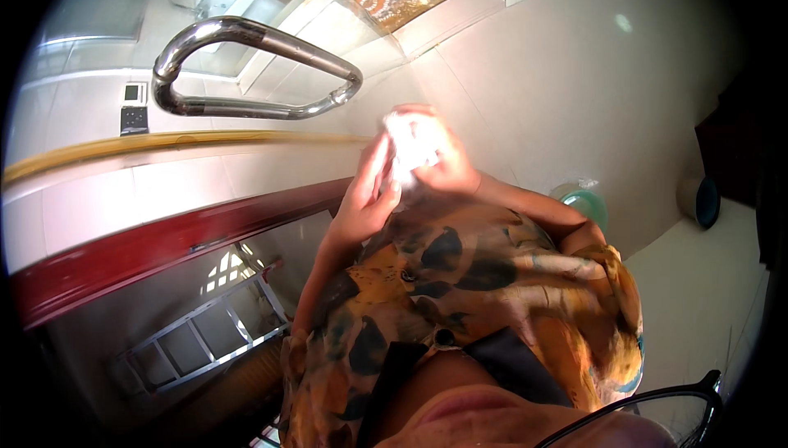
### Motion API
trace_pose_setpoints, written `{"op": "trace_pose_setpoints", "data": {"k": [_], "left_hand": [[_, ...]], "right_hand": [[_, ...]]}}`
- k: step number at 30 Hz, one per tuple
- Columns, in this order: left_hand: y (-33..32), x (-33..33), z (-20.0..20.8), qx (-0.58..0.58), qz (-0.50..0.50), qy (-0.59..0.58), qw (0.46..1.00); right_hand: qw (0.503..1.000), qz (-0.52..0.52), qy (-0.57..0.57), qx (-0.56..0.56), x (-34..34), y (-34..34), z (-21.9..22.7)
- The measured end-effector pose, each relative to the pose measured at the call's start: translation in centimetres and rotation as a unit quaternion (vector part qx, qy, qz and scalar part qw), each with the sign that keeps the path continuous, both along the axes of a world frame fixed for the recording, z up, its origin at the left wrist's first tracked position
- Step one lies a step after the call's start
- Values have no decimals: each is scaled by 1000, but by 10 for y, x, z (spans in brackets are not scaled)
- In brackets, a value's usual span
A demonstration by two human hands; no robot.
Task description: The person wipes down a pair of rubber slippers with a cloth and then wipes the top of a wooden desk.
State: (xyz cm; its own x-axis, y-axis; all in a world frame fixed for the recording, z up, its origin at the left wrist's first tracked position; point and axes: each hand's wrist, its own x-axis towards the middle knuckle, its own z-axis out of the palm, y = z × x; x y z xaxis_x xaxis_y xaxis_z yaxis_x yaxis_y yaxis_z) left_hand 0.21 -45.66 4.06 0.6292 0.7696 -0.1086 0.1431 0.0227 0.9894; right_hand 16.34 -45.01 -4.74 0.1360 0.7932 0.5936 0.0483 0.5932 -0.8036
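Note:
Both my hands are raised together in front of my chest around a small white thing [414, 146], so washed out by glare that its kind cannot be made out. My right hand [450, 161] is closed over its right side, with fingers curled across the top. Against its left side presses my left hand [367, 200], its thumb and fingers meeting the white thing. The fingertips are partly lost in the bright light.
On the left is a glass door with a looped metal handle [254, 107] and a yellow edge strip [180, 143]. A red frame [189, 243] and a ladder [213, 329] lie below. Right, a green basin [584, 204] and dark bucket [704, 201] stand on the floor.

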Motion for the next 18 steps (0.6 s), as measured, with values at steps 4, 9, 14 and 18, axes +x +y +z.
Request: {"op": "trace_pose_setpoints", "data": {"k": [4,9,14,18], "left_hand": [[1,-32,30,63,69,84,992],[51,-89,61,200,420,20,885],[100,-86,107,327,403,18,855],[143,-93,99,299,357,-33,884]], "right_hand": [[953,27,233,-192,33,15,17],[971,75,218,-70,68,48,82],[986,87,70,127,38,81,222],[960,-43,-180,210,-8,112,263]]}}
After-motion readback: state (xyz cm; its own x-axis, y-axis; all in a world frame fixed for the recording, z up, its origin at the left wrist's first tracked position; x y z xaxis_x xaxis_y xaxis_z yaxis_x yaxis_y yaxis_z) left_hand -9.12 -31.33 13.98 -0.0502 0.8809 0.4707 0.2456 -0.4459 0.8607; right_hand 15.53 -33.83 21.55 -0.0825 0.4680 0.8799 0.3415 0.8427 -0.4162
